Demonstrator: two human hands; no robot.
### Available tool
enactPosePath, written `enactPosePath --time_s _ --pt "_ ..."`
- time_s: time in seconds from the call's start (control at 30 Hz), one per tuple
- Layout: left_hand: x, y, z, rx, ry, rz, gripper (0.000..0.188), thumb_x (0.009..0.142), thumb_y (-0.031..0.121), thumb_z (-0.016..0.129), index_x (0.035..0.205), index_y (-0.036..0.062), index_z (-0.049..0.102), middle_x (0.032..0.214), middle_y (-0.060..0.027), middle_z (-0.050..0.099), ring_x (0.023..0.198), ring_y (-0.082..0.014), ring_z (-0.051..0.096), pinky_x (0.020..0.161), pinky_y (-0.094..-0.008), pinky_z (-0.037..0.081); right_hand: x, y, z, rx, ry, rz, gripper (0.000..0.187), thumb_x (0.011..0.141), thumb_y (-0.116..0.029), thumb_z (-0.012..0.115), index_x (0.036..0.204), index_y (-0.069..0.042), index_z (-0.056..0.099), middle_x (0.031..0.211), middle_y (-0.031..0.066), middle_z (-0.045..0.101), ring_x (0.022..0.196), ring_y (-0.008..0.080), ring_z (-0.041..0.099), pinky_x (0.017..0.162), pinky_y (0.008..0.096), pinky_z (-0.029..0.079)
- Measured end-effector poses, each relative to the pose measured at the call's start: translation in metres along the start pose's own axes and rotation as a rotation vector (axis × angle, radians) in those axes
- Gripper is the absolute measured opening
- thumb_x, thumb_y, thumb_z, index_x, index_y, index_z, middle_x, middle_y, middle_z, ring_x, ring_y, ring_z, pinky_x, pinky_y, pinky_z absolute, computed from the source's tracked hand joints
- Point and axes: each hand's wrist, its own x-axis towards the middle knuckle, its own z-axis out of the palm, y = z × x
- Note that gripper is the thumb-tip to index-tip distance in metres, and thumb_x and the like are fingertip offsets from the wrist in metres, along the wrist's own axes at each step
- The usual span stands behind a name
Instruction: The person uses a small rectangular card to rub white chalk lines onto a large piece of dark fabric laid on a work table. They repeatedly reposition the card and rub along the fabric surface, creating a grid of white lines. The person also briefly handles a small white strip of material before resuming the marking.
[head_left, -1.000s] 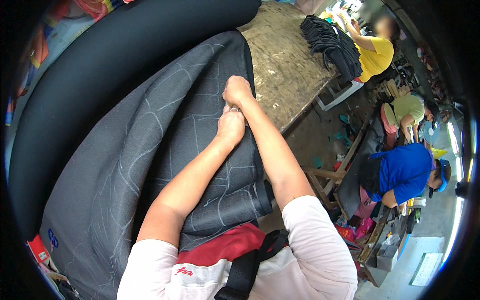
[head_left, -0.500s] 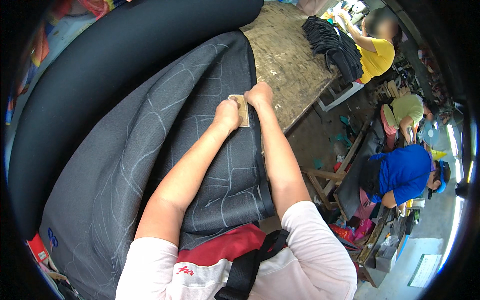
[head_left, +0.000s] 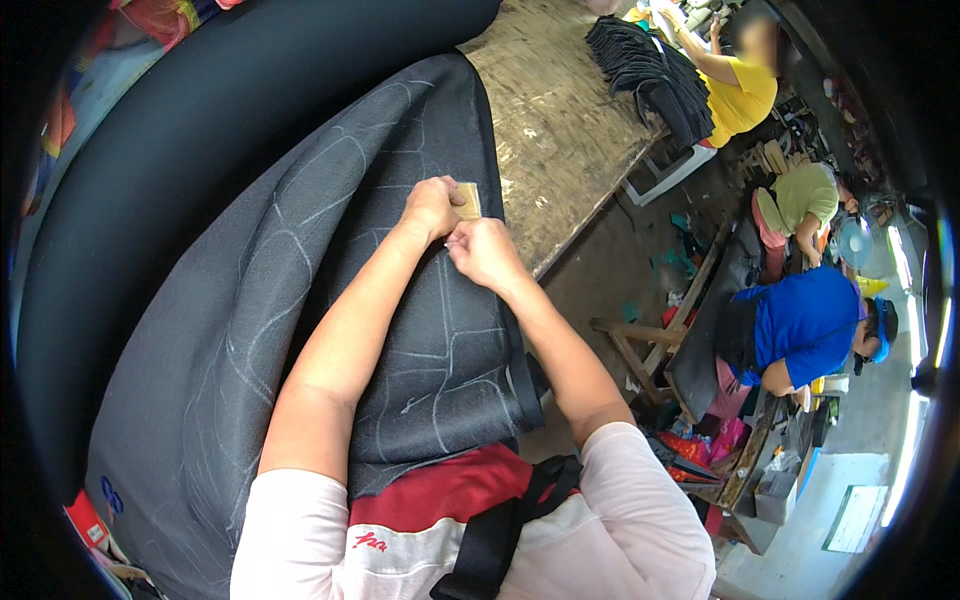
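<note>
Left hand (head_left: 430,208) clamps a tan block (head_left: 466,200) flat on the chalk-lined grey fabric (head_left: 300,300) — long axis pointing away, toward the bench (head_left: 560,130). Right hand (head_left: 485,252) pinches the fabric just beside it. Red label (head_left: 85,520) at lower left.

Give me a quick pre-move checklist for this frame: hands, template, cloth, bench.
1. Left hand presses the small tan template onto the grey cloth: ok.
2. Right hand on the cloth beside it: ok.
3. Marking tool in the right hand: cannot tell.
4. Chalk outlines visible on the cloth: ok.
5. Cloth lies flat: not ok, folds at left.
6. Wooden bench bare next to the template: ok.
</note>
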Motion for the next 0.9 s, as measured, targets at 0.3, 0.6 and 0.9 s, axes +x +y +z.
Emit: enactPosePath --time_s 0.3,0.6,0.9 --pt "-0.008 0.014 -0.009 0.214 0.129 0.092 0.036 0.060 0.013 0.075 0.094 0.0027 0.068 0.111 -0.0132 0.062 0.103 -0.0290 0.060 0.090 -0.0331 0.047 -0.007 0.030 -0.010 -0.357 0.265 0.158 0.011 0.070 -0.005 0.061 0.075 0.004 0.064 0.072 0.0210 0.063 0.069 0.0336 0.064 0.067 0.0400 0.052" --pt "0.004 0.006 -0.028 -1.535 0.358 -0.569 0.034 0.092 0.023 0.054 0.103 -0.0083 0.053 0.077 -0.0169 0.063 0.054 -0.0197 0.062 0.047 -0.0300 0.054 -0.001 0.072 0.038 0.370 0.781 0.078 0.008 0.083 -0.006 0.057 0.084 0.002 0.056 0.075 0.0136 0.056 0.065 0.0245 0.057 0.063 0.0340 0.047" --pt "-0.012 -0.005 -0.017 0.350 0.433 0.133 0.032 0.082 0.029 0.062 0.107 0.0089 0.066 0.116 -0.0108 0.060 0.115 -0.0269 0.051 0.094 -0.0498 0.037 -0.002 0.071 0.038 0.420 0.702 0.069 0.008 0.087 -0.007 0.059 0.085 0.001 0.057 0.074 0.0038 0.056 0.061 0.0073 0.049 0.052 0.0215 0.042"
